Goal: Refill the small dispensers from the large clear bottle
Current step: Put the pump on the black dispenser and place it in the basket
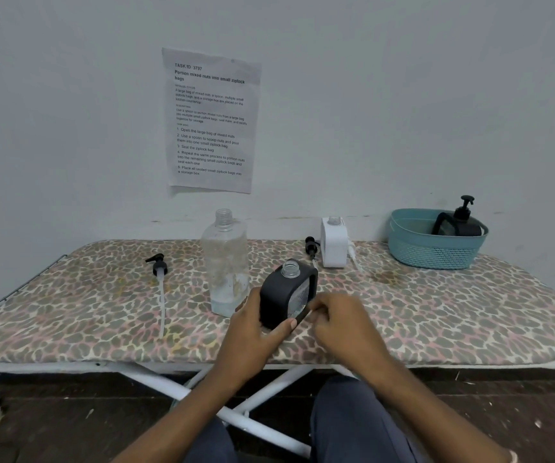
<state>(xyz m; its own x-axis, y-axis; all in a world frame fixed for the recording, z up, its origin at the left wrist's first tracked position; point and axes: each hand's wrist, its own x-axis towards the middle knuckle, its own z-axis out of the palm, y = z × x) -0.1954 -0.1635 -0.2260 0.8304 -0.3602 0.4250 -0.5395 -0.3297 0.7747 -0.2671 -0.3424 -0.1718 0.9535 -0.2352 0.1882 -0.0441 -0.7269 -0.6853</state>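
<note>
Black dispenser [281,295] uncapped, gripped by left hand [252,329]; right hand [343,319] blurred, grasp unclear; clear bottle [226,262] just beside.

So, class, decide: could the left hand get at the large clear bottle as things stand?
Probably yes: the large clear bottle stands just behind the left hand, nothing between, though that hand grips the black dispenser.

Printed sheet [210,120] on wall, leopard-print ironing board [436,315]

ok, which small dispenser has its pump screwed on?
The black dispenser in the teal basket; the front black one and the white one have open necks.
</note>
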